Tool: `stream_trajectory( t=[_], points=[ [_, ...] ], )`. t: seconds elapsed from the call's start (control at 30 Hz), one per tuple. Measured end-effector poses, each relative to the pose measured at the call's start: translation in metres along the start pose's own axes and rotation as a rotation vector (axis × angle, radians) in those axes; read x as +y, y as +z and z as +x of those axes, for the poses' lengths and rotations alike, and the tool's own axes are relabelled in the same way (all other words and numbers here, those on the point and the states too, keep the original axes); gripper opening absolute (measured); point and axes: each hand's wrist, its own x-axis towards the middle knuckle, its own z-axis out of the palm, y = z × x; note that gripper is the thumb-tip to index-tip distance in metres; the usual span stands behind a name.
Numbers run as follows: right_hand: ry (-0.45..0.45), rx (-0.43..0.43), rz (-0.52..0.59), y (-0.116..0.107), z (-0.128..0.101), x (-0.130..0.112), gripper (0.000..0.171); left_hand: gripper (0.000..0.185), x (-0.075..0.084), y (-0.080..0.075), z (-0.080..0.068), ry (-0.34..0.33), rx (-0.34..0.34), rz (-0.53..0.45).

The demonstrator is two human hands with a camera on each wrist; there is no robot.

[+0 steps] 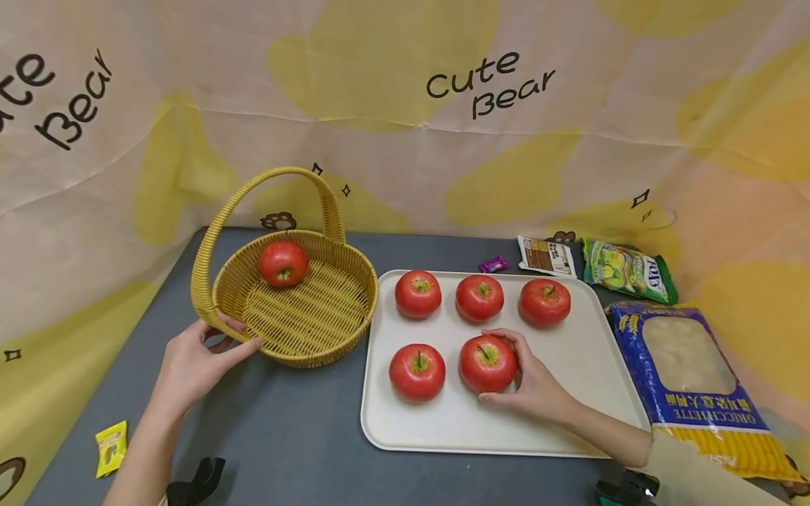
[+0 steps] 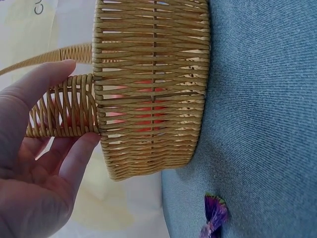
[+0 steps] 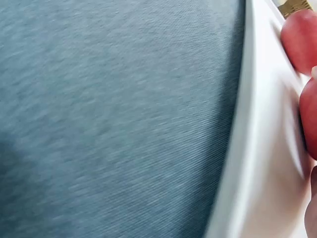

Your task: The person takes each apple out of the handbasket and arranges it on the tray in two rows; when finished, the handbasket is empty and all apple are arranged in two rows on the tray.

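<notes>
The right hand lies on the cream tray, its fingers curled round the front right tomato — thumb at the near side, fingertips over the top and far side. That tomato sits on the tray in the front row, just beside a second tomato to its left. Three more tomatoes stand in a row behind them at the far side of the tray.

The left hand holds the wicker basket at its near left edge, where the handle meets the rim; the thumb lies over the handle base and the fingers reach under it — a loose grip rather than a tight one. One tomato lies inside the basket, toward its far side. The basket stands on the grey desk, just left of the tray.

Along the right of the desk lie a blue pasta bag, a green snack packet and a small brown packet
</notes>
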Motion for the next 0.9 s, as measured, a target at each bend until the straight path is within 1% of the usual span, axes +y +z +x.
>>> stream_trajectory(
  t=[0.1,0.17,0.4,0.53,0.63,0.7,0.8,0.9],
  points=[
    [-0.006,-0.018,-0.053,-0.001,-0.001,0.000,0.099,0.046,-0.001,-0.001,0.000,0.002,0.001,0.000],
    [-0.017,-0.024,-0.067,-0.001,-0.002,0.000,0.098,0.046,-0.002,-0.001,0.000,0.003,0.005,0.000],
    [-0.011,-0.050,-0.067,-0.002,-0.002,-0.002,0.098,0.044,-0.004,0.000,-0.002,0.000,0.007,-0.016],
    [-0.003,-0.066,-0.070,-0.005,0.000,-0.009,0.092,0.044,-0.005,0.000,-0.002,-0.004,0.003,-0.014],
    [-0.018,-0.063,-0.081,-0.010,0.006,-0.017,0.081,0.044,-0.005,-0.001,-0.001,-0.003,0.001,-0.006],
    [-0.058,-0.051,-0.105,-0.014,0.013,-0.023,0.068,0.043,-0.004,-0.001,0.000,0.001,0.001,-0.005],
    [-0.137,-0.043,-0.112,-0.020,0.027,-0.035,0.049,0.042,-0.003,0.000,0.001,0.014,0.007,-0.005],
    [-0.183,-0.070,-0.099,-0.024,0.046,-0.051,0.032,0.042,-0.002,0.002,0.002,0.028,0.010,-0.008]
  ],
)
